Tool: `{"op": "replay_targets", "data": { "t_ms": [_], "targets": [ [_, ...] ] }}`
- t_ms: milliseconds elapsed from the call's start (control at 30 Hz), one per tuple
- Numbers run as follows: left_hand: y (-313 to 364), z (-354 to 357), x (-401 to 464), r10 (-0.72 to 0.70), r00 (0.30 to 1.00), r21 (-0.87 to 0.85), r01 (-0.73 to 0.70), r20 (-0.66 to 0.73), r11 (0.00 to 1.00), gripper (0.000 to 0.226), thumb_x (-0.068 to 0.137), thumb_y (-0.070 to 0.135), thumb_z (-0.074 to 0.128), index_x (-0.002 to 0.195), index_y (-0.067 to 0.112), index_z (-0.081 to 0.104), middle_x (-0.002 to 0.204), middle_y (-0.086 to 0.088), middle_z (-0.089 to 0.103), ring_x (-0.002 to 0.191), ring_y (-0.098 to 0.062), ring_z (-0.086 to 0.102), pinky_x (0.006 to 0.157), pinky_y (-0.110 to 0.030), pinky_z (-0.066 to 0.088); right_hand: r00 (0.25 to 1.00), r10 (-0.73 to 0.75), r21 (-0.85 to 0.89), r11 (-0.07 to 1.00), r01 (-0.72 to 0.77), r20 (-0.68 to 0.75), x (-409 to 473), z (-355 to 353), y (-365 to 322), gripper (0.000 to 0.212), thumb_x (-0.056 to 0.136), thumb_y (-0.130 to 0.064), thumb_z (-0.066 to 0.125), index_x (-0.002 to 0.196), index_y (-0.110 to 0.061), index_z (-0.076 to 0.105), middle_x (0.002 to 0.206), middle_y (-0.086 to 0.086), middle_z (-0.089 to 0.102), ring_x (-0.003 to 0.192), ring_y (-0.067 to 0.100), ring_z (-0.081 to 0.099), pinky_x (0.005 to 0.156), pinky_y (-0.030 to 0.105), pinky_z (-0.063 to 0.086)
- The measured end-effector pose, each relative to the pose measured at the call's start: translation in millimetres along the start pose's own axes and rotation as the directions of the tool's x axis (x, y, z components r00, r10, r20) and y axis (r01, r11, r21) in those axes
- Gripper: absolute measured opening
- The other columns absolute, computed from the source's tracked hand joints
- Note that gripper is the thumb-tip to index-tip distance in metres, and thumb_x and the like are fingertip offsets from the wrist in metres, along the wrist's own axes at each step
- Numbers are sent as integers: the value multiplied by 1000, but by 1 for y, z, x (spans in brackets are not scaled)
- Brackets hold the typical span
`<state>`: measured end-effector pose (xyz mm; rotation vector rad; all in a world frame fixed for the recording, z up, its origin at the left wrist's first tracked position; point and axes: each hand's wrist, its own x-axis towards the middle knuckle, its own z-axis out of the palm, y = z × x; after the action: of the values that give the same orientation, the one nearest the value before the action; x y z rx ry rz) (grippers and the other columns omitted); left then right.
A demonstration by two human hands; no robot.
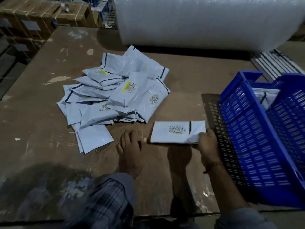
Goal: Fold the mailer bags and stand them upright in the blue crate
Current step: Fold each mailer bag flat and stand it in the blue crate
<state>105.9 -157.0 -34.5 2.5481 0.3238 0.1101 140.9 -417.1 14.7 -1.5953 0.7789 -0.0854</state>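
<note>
Now – worn brown table (181,76) | bubble-wrap roll (198,22) behind | R hand (208,142) fingers pinch folded mailer (175,132) | L hand (130,146) flat

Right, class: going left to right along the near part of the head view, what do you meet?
Left hand → folded mailer bag → right hand gripping its end → blue crate.

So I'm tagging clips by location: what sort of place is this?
Probably a packing warehouse: a big roll of white bubble wrap, strapped brown cardboard cartons stacked behind, and a pile of grey labelled mailer bags.
</note>
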Motion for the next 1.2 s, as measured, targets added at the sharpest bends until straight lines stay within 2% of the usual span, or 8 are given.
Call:
{"op": "replay_targets", "data": {
  "t_ms": [67,167,300,500,767,1000,1100,1200],
  "targets": [
    [14,1,-8,13,985,-93,-30,-174,995,54,108,45,37,144,7,50,153,-19,47,142,-37,43,117,-49,36,995,24,-136,991,-10,102,-1,-12,18,45,76,0,58,112,-23,72,105,-1,78,96,27,76,82,56,63],
    [34,6,-12,172,983,-32,-174,-63,984,63,110,56,26,150,10,43,160,-17,36,152,-36,32,123,-49,33,986,-99,-395,908,144,131,-20,-16,30,30,85,-13,54,109,-19,71,105,-1,75,97,23,71,90,49,60],
    [42,24,-14,351,914,153,-384,205,911,67,109,54,21,167,21,14,177,-10,4,162,-29,6,130,-47,16,867,-486,-836,426,346,111,-32,-13,42,37,97,-38,45,121,-16,64,115,10,65,108,31,59,94,44,50],
    [30,36,-11,448,854,348,-518,265,782,64,111,39,28,167,9,16,176,-15,11,161,-33,15,126,-56,21,753,-425,-781,152,606,502,-14,13,60,60,104,-46,24,157,-21,39,163,17,31,151,41,26,121,49,26],
    [28,40,-12,560,776,343,-631,291,696,61,111,32,31,165,4,24,173,-14,22,160,-33,20,125,-60,22,733,-435,-788,80,611,524,-3,25,73,63,104,-39,31,164,-24,22,172,13,11,159,40,-2,127,56,14],
    [42,42,-3,427,868,327,-493,255,807,64,111,35,11,167,3,12,175,-15,11,162,-33,12,128,-51,19,617,-466,-669,70,740,634,-27,13,82,58,108,-35,27,164,-19,23,172,12,15,159,37,10,127,54,17],
    [41,47,-13,525,792,294,-606,312,739,65,111,33,3,166,0,15,175,-19,9,162,-37,10,128,-53,19,643,-451,-680,102,726,619,-19,16,77,58,107,-35,29,164,-21,24,172,10,16,159,34,11,127,52,17],
    [33,48,-14,605,726,291,-686,326,667,59,114,31,19,166,3,20,174,-16,17,161,-35,18,128,-49,25,651,-443,-686,103,720,617,-17,19,76,59,107,-36,29,164,-21,23,172,11,15,159,35,11,126,53,17]
  ]
}}
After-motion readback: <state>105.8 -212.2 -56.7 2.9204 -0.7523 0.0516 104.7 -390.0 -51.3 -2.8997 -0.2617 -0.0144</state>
